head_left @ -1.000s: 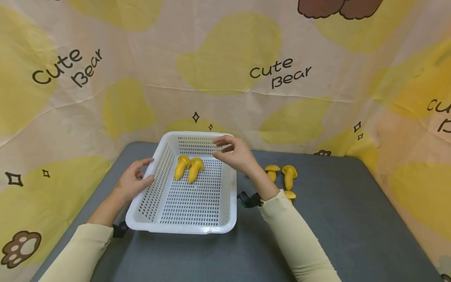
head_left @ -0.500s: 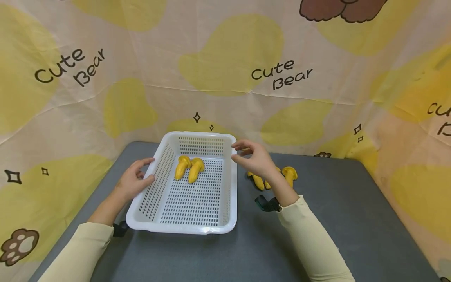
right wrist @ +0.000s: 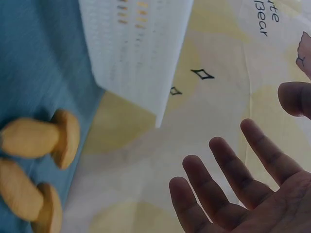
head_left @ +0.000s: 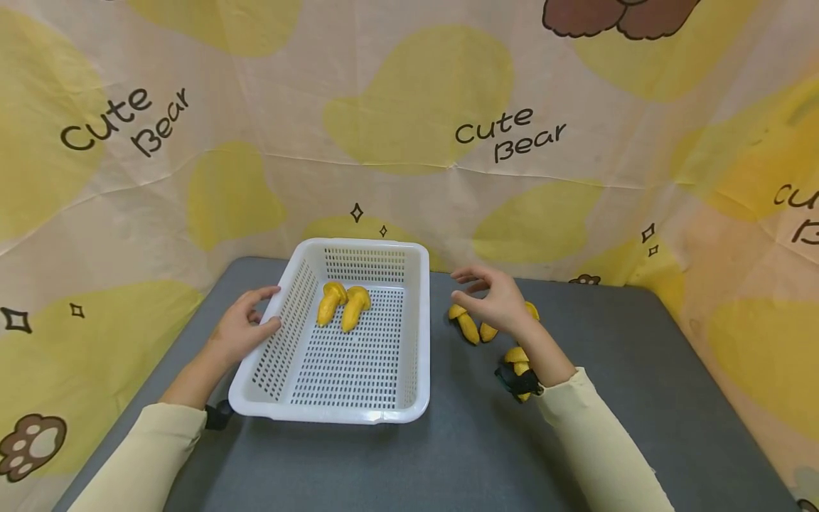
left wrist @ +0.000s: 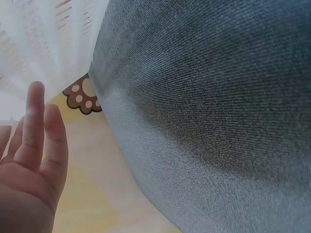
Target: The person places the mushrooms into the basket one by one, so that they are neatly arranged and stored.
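Right hand (head_left: 491, 297) farther from basket (head_left: 345, 370) of mushrooms (head_left: 355, 310)

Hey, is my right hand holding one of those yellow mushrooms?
No, the right wrist view shows the right hand spread open with nothing in it.

One basket (head_left: 348, 366), at least six mushrooms (head_left: 355, 308).

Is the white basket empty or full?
Neither: the white basket has two yellow mushrooms lying in it, and most of its holey floor shows bare.
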The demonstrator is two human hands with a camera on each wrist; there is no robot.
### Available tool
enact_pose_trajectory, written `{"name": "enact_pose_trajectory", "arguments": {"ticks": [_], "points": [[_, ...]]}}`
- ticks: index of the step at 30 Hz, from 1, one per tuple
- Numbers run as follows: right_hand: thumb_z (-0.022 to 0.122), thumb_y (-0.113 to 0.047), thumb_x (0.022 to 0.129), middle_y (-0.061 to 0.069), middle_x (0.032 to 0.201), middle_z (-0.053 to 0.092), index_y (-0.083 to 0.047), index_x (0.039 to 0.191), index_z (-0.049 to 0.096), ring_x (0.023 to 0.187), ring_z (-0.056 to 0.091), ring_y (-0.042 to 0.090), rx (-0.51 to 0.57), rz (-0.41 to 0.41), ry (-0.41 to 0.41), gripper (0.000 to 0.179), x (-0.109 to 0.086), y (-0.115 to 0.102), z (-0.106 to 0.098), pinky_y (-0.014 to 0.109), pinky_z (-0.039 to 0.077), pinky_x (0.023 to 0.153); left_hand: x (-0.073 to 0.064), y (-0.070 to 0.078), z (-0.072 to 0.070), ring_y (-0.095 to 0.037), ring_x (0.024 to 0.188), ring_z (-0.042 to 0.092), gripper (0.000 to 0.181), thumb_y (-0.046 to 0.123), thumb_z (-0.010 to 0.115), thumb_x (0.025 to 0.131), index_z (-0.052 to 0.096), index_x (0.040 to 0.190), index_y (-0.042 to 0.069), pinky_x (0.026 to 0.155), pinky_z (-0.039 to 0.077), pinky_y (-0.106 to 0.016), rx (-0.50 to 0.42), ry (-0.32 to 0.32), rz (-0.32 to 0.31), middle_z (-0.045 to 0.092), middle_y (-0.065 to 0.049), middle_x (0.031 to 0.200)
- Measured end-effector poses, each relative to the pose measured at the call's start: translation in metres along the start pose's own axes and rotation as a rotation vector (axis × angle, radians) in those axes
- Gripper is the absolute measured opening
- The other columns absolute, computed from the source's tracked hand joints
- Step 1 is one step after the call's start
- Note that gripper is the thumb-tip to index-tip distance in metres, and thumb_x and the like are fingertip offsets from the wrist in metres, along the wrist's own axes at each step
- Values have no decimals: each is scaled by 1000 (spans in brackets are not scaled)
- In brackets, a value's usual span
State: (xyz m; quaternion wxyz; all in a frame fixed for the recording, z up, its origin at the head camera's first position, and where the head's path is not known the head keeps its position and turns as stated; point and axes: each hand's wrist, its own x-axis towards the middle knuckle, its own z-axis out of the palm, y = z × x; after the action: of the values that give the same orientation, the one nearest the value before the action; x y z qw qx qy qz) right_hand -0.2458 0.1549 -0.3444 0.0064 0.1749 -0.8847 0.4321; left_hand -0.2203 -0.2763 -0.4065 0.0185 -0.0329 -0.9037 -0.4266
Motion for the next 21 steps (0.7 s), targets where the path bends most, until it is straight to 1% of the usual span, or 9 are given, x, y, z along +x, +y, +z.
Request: {"name": "enact_pose_trajectory", "arguments": {"ticks": [3,5,11,13,16,18,21], "points": [[67,-29,88,8,127,61,-20,123,62,111,61,33,-35,8,-5,37,-6,5,-7,47,55,85,0,0,0,-21,71,66,62,12,58,90,35,147,7,53,58,-31,5,-2,-5,40,-21,133],[67,-31,88,7,127,61,-21,123,62,113,60,34,-48,29,-8,36,-9,9,-10,48,54,86,0,0,0,-21,71,66,62,11,58,89,35,146,7,53,58,-31,6,-1,-4,39,-21,134],[66,-35,89,6,128,61,-23,124,61,115,59,33,-82,79,-4,37,-21,24,-19,45,56,82,0,0,0,-20,71,66,61,11,58,89,36,146,6,53,58,-31,6,0,-3,39,-22,134],[66,-36,89,5,129,60,-24,123,61,115,59,32,-93,97,-7,37,-24,28,-21,44,57,79,0,1,0,-20,70,66,61,11,58,89,36,146,6,53,58,-31,7,0,-3,40,-22,133],[65,-36,89,6,129,60,-24,122,62,115,59,34,-115,112,-11,35,-29,34,-24,45,57,80,0,1,0,-20,69,66,61,11,58,89,36,146,6,53,58,-31,7,-1,-3,40,-22,132],[65,-34,89,8,129,60,-23,122,62,114,59,36,-121,111,-16,35,-32,37,-26,47,57,79,0,1,0,-20,69,66,61,11,58,89,36,146,6,53,58,-32,9,-1,-5,41,-21,132],[65,-30,90,11,128,61,-21,121,62,112,60,36,-138,101,-19,33,-37,43,-28,48,56,81,0,0,-1,-20,70,66,61,12,58,90,36,146,7,53,59,-32,6,-5,-3,40,-21,134]]}}
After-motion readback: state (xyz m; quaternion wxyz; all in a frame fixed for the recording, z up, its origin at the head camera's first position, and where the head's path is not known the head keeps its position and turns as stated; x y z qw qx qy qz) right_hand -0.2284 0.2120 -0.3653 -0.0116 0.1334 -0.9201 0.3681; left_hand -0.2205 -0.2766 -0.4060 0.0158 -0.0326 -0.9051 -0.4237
